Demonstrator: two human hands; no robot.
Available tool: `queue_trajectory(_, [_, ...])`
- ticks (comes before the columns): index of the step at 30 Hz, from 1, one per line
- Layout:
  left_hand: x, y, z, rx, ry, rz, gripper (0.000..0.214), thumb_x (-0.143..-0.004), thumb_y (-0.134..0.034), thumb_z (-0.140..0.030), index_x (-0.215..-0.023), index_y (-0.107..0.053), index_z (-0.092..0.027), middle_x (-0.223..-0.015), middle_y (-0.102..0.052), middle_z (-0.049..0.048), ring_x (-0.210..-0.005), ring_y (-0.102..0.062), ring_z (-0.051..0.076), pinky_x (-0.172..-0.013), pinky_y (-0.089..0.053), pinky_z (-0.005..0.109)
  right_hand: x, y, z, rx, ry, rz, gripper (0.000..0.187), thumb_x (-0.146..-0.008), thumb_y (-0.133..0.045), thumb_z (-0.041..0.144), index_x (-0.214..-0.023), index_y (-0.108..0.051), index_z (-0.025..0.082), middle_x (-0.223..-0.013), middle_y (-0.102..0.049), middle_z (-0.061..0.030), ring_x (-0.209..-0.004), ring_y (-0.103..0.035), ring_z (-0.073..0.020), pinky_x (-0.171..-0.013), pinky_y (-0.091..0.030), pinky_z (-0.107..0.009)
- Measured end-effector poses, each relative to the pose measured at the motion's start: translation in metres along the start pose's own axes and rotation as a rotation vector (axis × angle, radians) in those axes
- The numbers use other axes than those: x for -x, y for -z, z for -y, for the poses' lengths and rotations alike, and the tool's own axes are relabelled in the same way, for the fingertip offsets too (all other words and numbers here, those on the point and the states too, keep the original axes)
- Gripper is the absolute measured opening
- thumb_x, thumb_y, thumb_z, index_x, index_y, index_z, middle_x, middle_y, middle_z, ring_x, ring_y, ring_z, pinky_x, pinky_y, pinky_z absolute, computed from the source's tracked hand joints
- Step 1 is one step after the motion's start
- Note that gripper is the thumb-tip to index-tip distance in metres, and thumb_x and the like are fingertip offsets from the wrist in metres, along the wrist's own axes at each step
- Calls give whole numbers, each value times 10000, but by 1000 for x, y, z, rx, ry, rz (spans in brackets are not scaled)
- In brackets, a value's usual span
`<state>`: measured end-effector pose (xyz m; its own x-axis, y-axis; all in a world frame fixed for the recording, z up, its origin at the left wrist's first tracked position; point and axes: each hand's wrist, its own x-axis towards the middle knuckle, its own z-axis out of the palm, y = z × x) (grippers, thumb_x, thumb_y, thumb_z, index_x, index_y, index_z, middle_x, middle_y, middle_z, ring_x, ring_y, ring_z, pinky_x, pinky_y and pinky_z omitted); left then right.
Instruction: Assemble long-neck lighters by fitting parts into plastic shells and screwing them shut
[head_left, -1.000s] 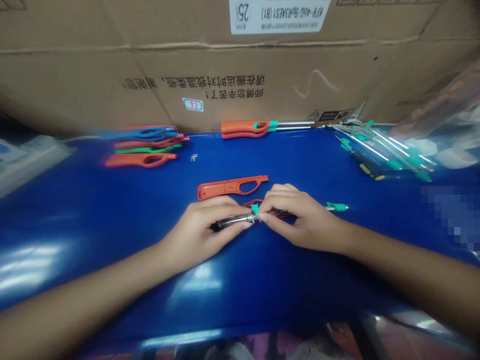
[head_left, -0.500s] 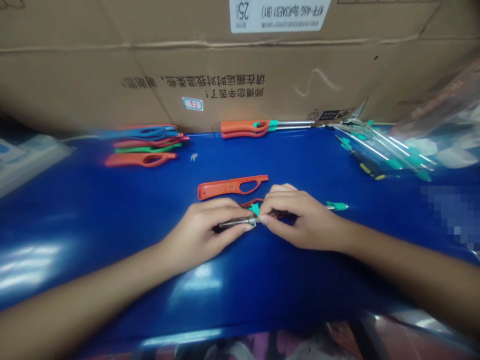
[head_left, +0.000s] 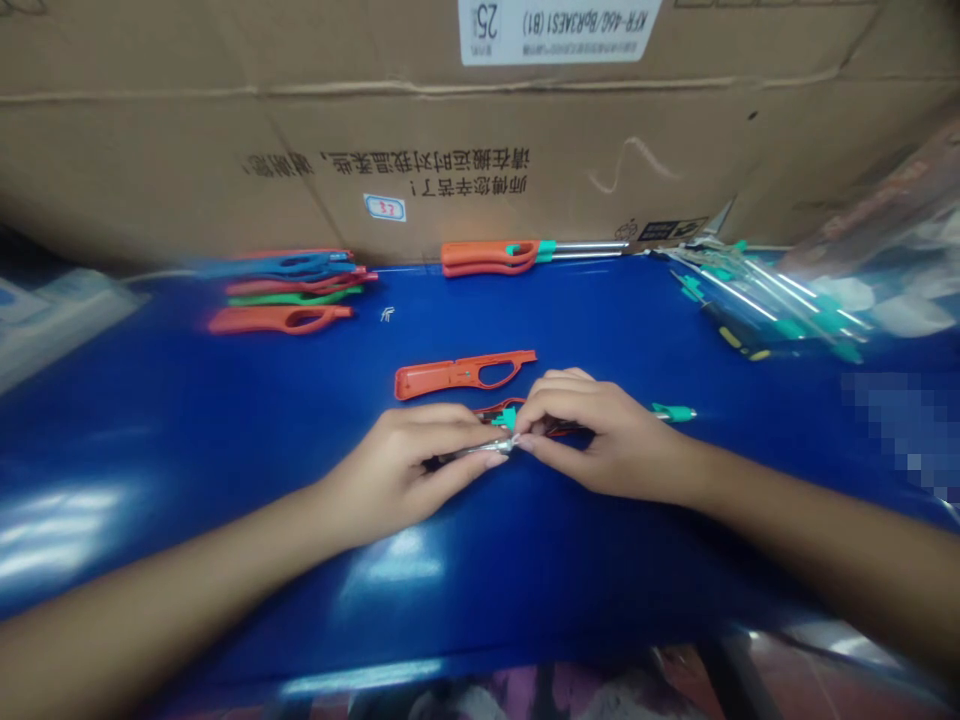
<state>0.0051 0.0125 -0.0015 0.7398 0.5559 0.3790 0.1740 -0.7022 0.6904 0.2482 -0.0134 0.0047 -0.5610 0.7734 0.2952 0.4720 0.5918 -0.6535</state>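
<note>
Both my hands meet at the middle of the blue table (head_left: 225, 420). My left hand (head_left: 409, 465) pinches the dark, silvery end of a thin lighter insert (head_left: 480, 449). My right hand (head_left: 592, 435) is closed on the other part of it, where a small teal piece (head_left: 508, 417) shows between the fingertips. The metal rod with a teal tip (head_left: 673, 412) sticks out to the right past my right hand. Just behind the hands lies an open orange lighter shell half (head_left: 461, 374).
Coloured lighter shells (head_left: 289, 292) are stacked at the back left. A finished orange lighter (head_left: 517, 256) lies against the cardboard box (head_left: 450, 130). A pile of inserts with metal rods (head_left: 765, 300) and plastic bags lie at the right.
The hands have drawn slightly closer together on the insert, and the teal piece has shifted a little left. Everything else stays put.
</note>
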Motion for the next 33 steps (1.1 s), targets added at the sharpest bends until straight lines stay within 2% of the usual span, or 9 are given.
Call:
queue_trajectory(6, [0, 0, -1, -40, 15, -43, 209, -943, -665, -166, -1134, -752, -170, -966, -768, 55, -826, -718, 137, -732, -582, 226, 2, 0, 1, -38, -16, -75, 27, -936, -641, 205, -958, -657, 201, -888, -668, -13, -790, -598, -117, -772, -461, -270])
queue_trajectory(14, [0, -2, -1, -72, 22, -109, 200, -923, -693, -180, -1112, -758, -175, -954, -784, 55, -815, -724, 146, -711, -591, 228, 1, -1, 0, -83, -17, -128, 47, -940, -643, 195, -909, -675, 182, -857, -682, -30, -734, -603, -106, -675, -479, -235])
queue_trajectory(19, [-1, -2, -1, -77, 47, -126, 189, -919, -700, -203, -1096, -763, -181, -963, -789, 61, -773, -728, 145, -660, -586, 223, -1, -1, -1, -63, -18, -122, 86, -948, -635, 196, -872, -675, 189, -843, -695, -24, -747, -616, -116, -705, -477, -254])
queue_trajectory(33, [-1, -2, -1, -38, 32, -90, 224, -922, -690, -180, -1131, -767, -198, -930, -772, 43, -804, -724, 141, -699, -586, 221, 0, -2, -2, -60, -21, -105, 85, -941, -636, 184, -868, -677, 196, -837, -701, -15, -759, -621, -119, -726, -475, -259])
